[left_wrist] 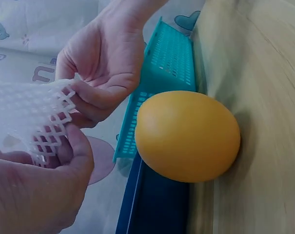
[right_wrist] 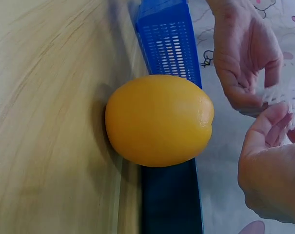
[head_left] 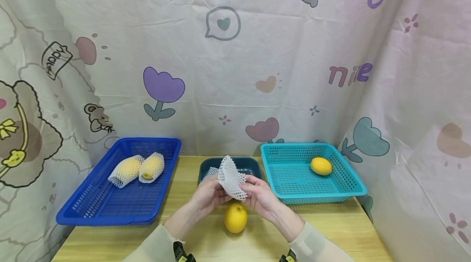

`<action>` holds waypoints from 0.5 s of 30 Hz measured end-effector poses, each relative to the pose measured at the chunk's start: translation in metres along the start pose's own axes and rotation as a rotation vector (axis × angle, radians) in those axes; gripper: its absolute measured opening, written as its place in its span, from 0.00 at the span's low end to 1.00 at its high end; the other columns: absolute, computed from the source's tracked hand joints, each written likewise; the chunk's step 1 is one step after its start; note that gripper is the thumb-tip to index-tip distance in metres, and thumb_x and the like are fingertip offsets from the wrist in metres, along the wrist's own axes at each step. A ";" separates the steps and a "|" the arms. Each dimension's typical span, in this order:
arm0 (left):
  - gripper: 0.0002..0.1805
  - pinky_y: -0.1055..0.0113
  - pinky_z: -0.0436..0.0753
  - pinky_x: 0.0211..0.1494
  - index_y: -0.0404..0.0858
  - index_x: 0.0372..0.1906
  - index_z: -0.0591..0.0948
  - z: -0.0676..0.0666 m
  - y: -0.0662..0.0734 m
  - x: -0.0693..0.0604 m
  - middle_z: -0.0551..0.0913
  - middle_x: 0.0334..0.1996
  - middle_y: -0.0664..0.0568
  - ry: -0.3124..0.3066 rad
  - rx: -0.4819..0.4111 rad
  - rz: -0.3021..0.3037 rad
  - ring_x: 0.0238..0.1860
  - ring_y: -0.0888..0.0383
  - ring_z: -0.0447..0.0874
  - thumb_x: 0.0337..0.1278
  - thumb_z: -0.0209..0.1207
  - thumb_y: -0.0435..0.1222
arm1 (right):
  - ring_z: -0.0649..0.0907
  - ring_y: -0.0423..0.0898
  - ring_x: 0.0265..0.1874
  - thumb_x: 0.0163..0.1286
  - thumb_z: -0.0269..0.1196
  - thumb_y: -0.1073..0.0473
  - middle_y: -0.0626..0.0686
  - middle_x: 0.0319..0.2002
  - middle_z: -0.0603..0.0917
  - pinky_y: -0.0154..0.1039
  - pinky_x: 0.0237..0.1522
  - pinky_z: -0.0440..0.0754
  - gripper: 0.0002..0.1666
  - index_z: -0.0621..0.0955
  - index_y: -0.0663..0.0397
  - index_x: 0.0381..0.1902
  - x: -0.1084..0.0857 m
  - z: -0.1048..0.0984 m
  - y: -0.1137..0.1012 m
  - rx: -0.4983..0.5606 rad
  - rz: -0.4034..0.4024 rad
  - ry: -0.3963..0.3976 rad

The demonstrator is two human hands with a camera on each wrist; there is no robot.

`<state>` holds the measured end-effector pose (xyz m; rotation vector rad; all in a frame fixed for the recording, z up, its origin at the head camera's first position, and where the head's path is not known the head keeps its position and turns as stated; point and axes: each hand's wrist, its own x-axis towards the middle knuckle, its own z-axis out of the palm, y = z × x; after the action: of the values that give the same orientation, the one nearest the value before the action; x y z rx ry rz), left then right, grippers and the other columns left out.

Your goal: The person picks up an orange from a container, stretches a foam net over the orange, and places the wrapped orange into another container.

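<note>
Both hands hold a white foam net sleeve (head_left: 231,178) above the table, the left hand (head_left: 207,195) pinching its left side and the right hand (head_left: 260,196) its right side. In the left wrist view, fingers of both hands grip the edge of the net (left_wrist: 37,117). A yellow fruit (head_left: 236,218) stands on the table just below the hands, touched by neither; it also shows large in the right wrist view, where the fruit (right_wrist: 158,120) is bare.
Behind the hands is a dark teal box (head_left: 254,164) with more white netting (head_left: 211,173) in it. At left, a blue basket (head_left: 110,209) holds two net-wrapped yellow fruits (head_left: 128,170). At right, a turquoise basket (head_left: 290,180) holds one bare yellow fruit (head_left: 321,166).
</note>
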<state>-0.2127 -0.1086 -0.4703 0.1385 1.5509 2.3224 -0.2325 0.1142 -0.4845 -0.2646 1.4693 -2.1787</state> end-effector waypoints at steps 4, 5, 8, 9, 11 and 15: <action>0.19 0.66 0.93 0.48 0.29 0.68 0.78 0.002 -0.003 -0.001 0.96 0.42 0.53 -0.004 0.087 0.000 0.40 0.61 0.95 0.82 0.49 0.31 | 0.91 0.38 0.43 0.84 0.50 0.66 0.42 0.45 0.93 0.33 0.49 0.89 0.16 0.83 0.47 0.53 -0.002 0.000 -0.002 0.054 -0.001 -0.040; 0.18 0.66 0.93 0.46 0.30 0.66 0.80 0.003 -0.003 -0.002 0.96 0.40 0.53 0.003 0.112 -0.002 0.38 0.62 0.94 0.82 0.49 0.31 | 0.91 0.38 0.43 0.83 0.48 0.66 0.42 0.44 0.93 0.34 0.50 0.89 0.17 0.83 0.46 0.50 -0.003 0.000 -0.002 0.079 -0.001 -0.051; 0.15 0.66 0.90 0.42 0.33 0.62 0.82 0.003 -0.006 -0.006 0.94 0.36 0.54 0.028 0.177 -0.008 0.34 0.62 0.91 0.83 0.49 0.32 | 0.90 0.38 0.43 0.83 0.43 0.61 0.42 0.42 0.92 0.35 0.51 0.87 0.21 0.83 0.44 0.47 -0.005 -0.001 -0.005 0.144 -0.007 -0.090; 0.15 0.66 0.90 0.41 0.33 0.61 0.82 0.003 -0.007 -0.007 0.94 0.35 0.55 0.037 0.196 -0.006 0.34 0.62 0.90 0.84 0.49 0.33 | 0.90 0.38 0.43 0.85 0.42 0.59 0.41 0.43 0.93 0.35 0.51 0.87 0.21 0.84 0.43 0.47 -0.006 -0.001 -0.005 0.152 -0.007 -0.097; 0.16 0.65 0.89 0.40 0.32 0.61 0.83 0.002 -0.009 -0.009 0.93 0.35 0.54 0.050 0.232 -0.001 0.33 0.61 0.90 0.85 0.50 0.33 | 0.90 0.37 0.44 0.89 0.44 0.54 0.41 0.43 0.94 0.34 0.51 0.87 0.22 0.86 0.42 0.48 -0.008 -0.002 -0.006 0.140 -0.003 -0.083; 0.19 0.61 0.90 0.40 0.28 0.67 0.81 -0.001 -0.014 -0.012 0.96 0.43 0.44 0.062 0.303 0.004 0.36 0.59 0.92 0.87 0.49 0.34 | 0.91 0.36 0.46 0.93 0.52 0.51 0.42 0.48 0.94 0.33 0.52 0.89 0.15 0.86 0.44 0.56 -0.012 -0.003 -0.004 0.040 0.013 -0.026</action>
<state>-0.1988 -0.1086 -0.4818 0.1438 1.9273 2.0984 -0.2247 0.1243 -0.4805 -0.2681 1.4076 -2.1840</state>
